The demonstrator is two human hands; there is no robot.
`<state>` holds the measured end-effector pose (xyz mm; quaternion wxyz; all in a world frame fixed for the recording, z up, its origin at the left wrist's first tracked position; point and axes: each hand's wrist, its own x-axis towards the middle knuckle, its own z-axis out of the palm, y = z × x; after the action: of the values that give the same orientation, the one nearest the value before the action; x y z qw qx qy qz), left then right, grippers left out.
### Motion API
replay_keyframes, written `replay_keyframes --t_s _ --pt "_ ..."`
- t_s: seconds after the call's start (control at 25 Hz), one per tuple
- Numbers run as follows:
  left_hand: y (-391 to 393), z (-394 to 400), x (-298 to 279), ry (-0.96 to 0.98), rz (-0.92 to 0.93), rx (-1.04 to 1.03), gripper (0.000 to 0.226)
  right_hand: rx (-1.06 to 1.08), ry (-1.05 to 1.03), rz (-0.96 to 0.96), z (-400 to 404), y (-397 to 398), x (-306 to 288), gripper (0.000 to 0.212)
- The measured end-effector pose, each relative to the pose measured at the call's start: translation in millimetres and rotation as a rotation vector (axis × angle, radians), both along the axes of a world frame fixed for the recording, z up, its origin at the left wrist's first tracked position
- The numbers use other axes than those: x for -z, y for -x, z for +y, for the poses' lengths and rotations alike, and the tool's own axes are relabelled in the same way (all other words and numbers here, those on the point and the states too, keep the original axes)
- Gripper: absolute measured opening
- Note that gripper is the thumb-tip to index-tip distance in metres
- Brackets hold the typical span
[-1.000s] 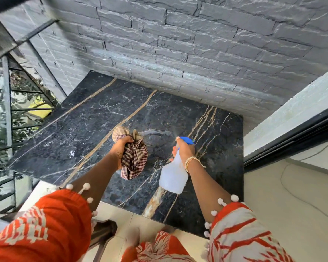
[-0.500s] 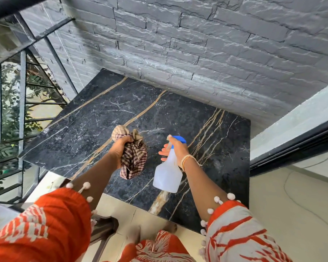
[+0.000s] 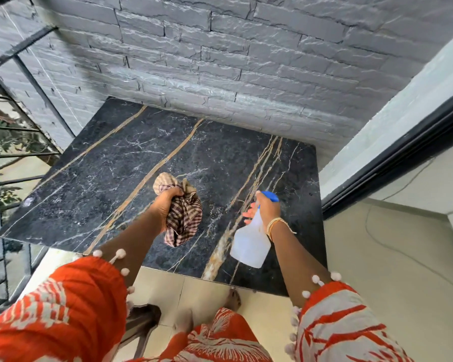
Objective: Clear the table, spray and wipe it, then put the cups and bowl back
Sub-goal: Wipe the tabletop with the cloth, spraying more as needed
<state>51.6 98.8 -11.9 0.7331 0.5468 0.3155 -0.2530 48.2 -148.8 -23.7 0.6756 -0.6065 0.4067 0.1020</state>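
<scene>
Nearest, orange patterned sleeves (image 3: 63, 304). Then left hand (image 3: 165, 205) clutching bunched checked cloth (image 3: 184, 218), right hand (image 3: 268, 209) wrapped round white spray bottle (image 3: 250, 241), blue nozzle up, both over black marble table (image 3: 110, 173). Beyond, grey brick wall (image 3: 220, 61).

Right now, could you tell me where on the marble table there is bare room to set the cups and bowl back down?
The table shows bare marble across its far half along the brick wall and over its left side toward the railing. The near middle is crowded: the left hand grips the checked cloth there, and the right hand holds the spray bottle above the near right.
</scene>
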Motion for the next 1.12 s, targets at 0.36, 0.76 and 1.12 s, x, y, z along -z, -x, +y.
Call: replay_keyframes --t_s 0.36,0.76,1.12 --pt "25 -34 -6 -0.033 -0.039 0.132 0.036 0.144 0.050 0.019 -67 59 -2 0.040" --pt "78 -62 -5 -0.037 -0.026 -0.012 0.025 0.135 0.034 0.041 -118 108 8 0.042" --pt "155 -31 1 0.014 -0.014 -0.215 0.027 -0.121 -0.039 0.029 -50 134 9 0.039"
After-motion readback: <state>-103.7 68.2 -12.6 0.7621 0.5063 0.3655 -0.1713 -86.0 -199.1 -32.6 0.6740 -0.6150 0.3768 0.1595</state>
